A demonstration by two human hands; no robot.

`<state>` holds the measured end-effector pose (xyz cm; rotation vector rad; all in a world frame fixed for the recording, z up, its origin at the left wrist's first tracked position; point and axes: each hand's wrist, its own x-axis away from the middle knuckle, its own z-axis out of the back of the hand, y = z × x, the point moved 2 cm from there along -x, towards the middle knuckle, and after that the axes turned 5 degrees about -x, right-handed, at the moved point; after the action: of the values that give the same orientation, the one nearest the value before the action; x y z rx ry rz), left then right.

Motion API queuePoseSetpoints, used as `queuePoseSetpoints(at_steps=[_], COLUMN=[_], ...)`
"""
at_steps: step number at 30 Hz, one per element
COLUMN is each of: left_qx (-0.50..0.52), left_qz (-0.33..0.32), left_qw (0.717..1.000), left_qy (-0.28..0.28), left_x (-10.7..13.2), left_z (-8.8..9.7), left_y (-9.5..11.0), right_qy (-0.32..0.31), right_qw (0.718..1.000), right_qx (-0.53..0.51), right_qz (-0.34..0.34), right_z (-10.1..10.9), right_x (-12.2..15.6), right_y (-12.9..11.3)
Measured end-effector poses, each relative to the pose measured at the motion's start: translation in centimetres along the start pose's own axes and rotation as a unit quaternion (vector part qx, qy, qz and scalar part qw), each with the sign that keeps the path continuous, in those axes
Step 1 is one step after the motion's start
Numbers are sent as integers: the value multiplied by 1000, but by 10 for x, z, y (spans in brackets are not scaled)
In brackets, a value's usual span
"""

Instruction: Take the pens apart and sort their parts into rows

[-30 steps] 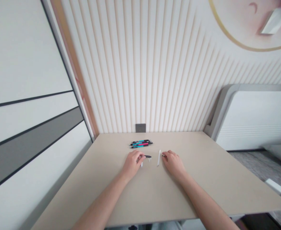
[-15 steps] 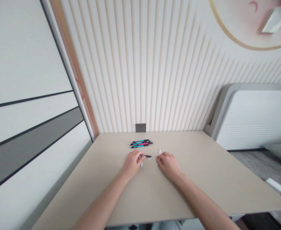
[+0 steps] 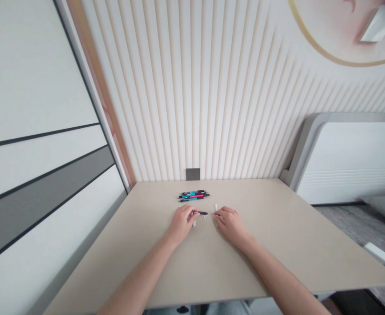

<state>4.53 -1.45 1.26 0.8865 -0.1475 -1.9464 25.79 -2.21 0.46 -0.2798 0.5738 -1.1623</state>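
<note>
Near the middle of the table, my left hand (image 3: 180, 222) pinches a black pen-like piece (image 3: 203, 213) whose dark end points right. A small white piece (image 3: 194, 223) shows just under those fingers, and a tiny clear or white bit (image 3: 204, 217) lies below the black tip. My right hand (image 3: 229, 222) is a short way to the right, its fingers closed over a thin whitish stick (image 3: 216, 207) that sticks out beyond the fingertips; its middle is hidden. Farther back lies a group of several pens (image 3: 194, 195) in blue, black and pink.
The beige table (image 3: 166, 280) meets a ribbed white wall, where a dark socket plate (image 3: 193, 174) sits just above the tabletop. A white and grey cabinet (image 3: 41, 175) stands left. To the right is a bed headboard (image 3: 350, 162).
My right hand has shifted slightly left, and the whitish stick's far end has moved left with it. My left hand still holds the black piece in the same place.
</note>
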Motion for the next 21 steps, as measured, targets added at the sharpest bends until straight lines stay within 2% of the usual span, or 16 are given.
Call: queuePoseSetpoints(at_steps=[4,9,17,21], left_qx=[41,73,47,31], left_qz=[1,-8,-43,-56], left_qw=[999,996,997,997], left_qy=[-20,-42,-37,-52], left_x=[0,1,2,2], left_z=[0,1,-1,-1], left_y=[4,10,4,4], right_qy=[33,-8,3,4], right_qw=[995,985,984,983], right_qx=[-91,-145,-160,-171], right_qz=[39,95,74,64], right_z=[0,-6,-7,-4], right_x=[1,3,1,2], right_y=[-8,-19,-13,-16])
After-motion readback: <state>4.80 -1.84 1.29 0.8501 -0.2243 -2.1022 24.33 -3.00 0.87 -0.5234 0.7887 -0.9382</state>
